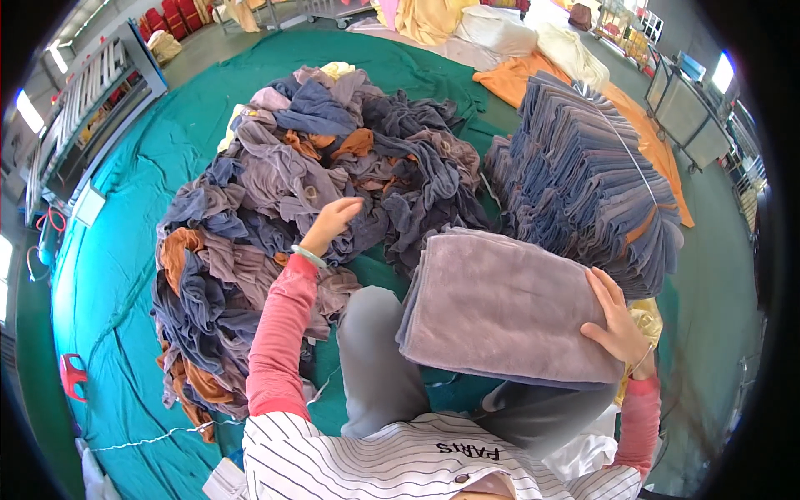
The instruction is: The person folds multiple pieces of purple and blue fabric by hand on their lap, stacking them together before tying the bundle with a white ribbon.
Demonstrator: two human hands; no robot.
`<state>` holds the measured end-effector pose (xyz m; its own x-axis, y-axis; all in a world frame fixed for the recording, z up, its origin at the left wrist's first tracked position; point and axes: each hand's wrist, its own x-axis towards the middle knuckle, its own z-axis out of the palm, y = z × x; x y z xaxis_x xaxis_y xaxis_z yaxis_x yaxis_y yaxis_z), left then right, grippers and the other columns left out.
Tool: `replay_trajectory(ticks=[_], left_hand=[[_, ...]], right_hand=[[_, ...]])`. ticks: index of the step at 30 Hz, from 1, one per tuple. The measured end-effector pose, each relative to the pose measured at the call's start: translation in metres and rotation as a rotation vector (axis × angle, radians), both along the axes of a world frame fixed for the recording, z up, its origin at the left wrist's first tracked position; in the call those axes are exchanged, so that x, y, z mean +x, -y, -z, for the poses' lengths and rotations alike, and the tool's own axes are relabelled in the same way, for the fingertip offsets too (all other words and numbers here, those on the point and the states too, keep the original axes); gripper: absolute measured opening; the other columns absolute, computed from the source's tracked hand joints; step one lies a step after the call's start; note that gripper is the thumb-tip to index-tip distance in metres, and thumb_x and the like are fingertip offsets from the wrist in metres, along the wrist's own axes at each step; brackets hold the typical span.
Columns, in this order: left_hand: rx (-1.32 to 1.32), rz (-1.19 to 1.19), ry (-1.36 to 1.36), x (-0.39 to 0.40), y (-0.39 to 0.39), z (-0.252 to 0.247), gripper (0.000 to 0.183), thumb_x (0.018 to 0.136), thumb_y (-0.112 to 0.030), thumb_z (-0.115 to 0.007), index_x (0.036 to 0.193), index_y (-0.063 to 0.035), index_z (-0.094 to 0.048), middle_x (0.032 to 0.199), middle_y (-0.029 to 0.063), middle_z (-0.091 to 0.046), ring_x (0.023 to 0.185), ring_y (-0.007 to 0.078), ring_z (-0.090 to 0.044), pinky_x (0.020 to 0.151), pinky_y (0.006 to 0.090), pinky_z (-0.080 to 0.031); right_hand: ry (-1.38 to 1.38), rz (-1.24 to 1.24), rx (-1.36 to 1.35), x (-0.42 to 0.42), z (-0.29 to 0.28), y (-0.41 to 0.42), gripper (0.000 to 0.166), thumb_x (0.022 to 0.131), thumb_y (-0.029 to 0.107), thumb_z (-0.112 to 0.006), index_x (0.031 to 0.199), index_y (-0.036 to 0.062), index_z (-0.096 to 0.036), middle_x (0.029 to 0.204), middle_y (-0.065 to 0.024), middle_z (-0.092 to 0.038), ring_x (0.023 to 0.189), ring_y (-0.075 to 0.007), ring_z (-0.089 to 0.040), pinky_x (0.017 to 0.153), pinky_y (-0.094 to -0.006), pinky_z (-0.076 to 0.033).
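Note:
My left hand point(334, 225), with a pale green bangle at the wrist, is over a large heap of crumpled towels point(275, 169). Nothing shows in its fingers, which lie close together; whether they touch the heap I cannot tell. On the right, a small stack of folded grey-mauve towels point(506, 306) lies tilted above my right leg, with bluish-grey layers beneath. My right hand point(615, 322) rests on its right edge, thumb and fingers spread on the top towel. Past it stands a tall bundle of folded blue-grey towels point(581, 187), with a white strap point(625, 140) across it.
A green sheet point(131, 250) covers the floor around my bent legs point(378, 362). Orange cloth point(522, 78) and white cloth bundles point(500, 30) lie at the back. A wheeled cart point(687, 112) stands far right, a slatted metal machine point(87, 100) far left. Beside the heap is a red plastic object point(73, 378).

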<state>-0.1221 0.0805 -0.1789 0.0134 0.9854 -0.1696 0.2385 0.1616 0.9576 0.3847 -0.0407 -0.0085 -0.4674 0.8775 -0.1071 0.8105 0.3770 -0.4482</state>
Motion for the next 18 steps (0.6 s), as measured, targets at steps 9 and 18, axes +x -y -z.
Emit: replay_trajectory(ticks=[9, 18], left_hand=[[-0.324, -0.064, -1.530, -0.132, 0.145, 0.224, 0.048, 0.068, -0.025, -0.069, 0.115, -0.0258, -0.059, 0.146, 0.0136, -0.023, 0.137, 0.0379, -0.010, 0.108, 0.0552, -0.014], [0.196, -0.237, -1.265, -0.130, 0.140, 0.142, 0.021, 0.075, -0.024, -0.063, 0.084, -0.0109, -0.048, 0.069, 0.0108, -0.063, 0.072, 0.0301, -0.062, 0.082, 0.0479, -0.037]], right_hand=[[0.023, 0.043, 0.002, -0.005, -0.001, -0.004, 0.088, 0.076, 0.058, -0.057, 0.140, 0.0054, -0.029, 0.142, -0.0169, -0.026, 0.130, -0.0335, -0.026, 0.107, -0.0397, -0.020], [0.037, 0.054, 0.037, -0.007, 0.000, -0.001, 0.090, 0.075, 0.060, -0.057, 0.140, 0.0040, -0.029, 0.142, -0.0174, -0.028, 0.130, -0.0330, -0.027, 0.107, -0.0399, -0.022]])
